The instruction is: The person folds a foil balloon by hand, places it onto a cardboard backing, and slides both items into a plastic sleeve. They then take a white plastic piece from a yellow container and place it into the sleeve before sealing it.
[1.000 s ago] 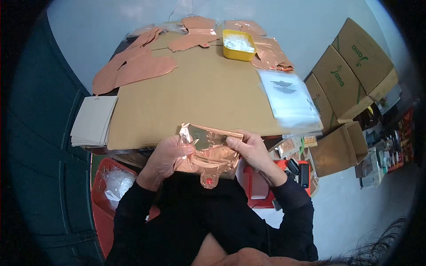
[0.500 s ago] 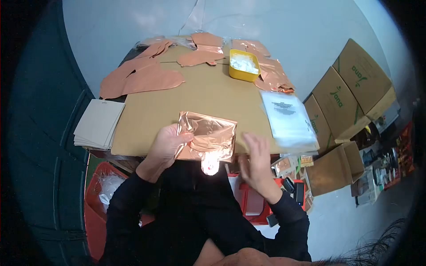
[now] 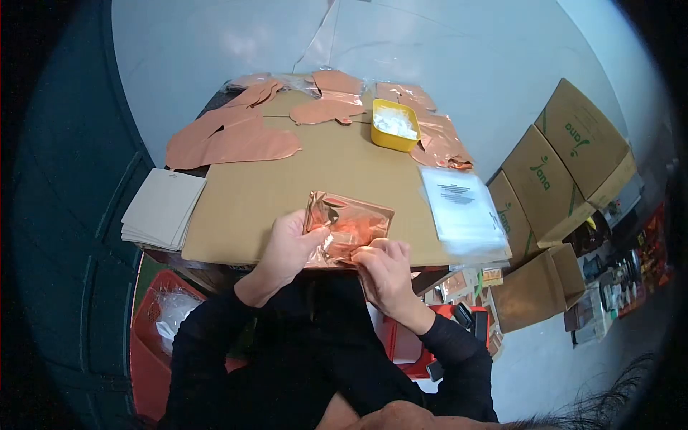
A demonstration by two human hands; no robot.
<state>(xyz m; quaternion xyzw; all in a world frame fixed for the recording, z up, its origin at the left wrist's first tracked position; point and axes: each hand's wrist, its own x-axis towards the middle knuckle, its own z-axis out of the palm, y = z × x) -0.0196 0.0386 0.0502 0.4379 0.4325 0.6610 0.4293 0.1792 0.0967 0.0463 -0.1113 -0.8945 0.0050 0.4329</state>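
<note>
Clock positions are read from the foil piece, 12 pointing away from the person. The folded, shiny copper-coloured foil piece (image 3: 362, 215) is resting between both hands over the near edge of the flat brown cardboard sheet (image 3: 251, 204), its far edge tipping up towards 12.

The left hand (image 3: 285, 252) is gripping the 8 o'clock side, thumb pressing on the upper face; its other fingers are going behind the foil, so their spacing cannot be told. This grip is probably steadying the layers. The right hand (image 3: 387, 271) is working at 5 o'clock, fingers curling close together and pinching the near edge; thumb contact is hidden. Holding opposite sides is likely keeping the slippery material from slewing.

At 10–11 o'clock, flat matte copper-coloured foil shapes (image 3: 240, 143) are overlapping, presumably for easy lifting. A yellow square plastic tub (image 3: 393, 138) is standing at 1 o'clock, its walls containing small white pieces (image 3: 394, 122). Clear printed plastic bags (image 3: 459, 208) are lying fanned at 2–3 o'clock, seemingly within the right hand's reach; pale rectangular cards (image 3: 161, 204) are sitting stacked at 9–10, nearer the left. Below, at 8, a red plastic basket (image 3: 147, 358) is holding crumpled clear plastic (image 3: 172, 315).
</note>
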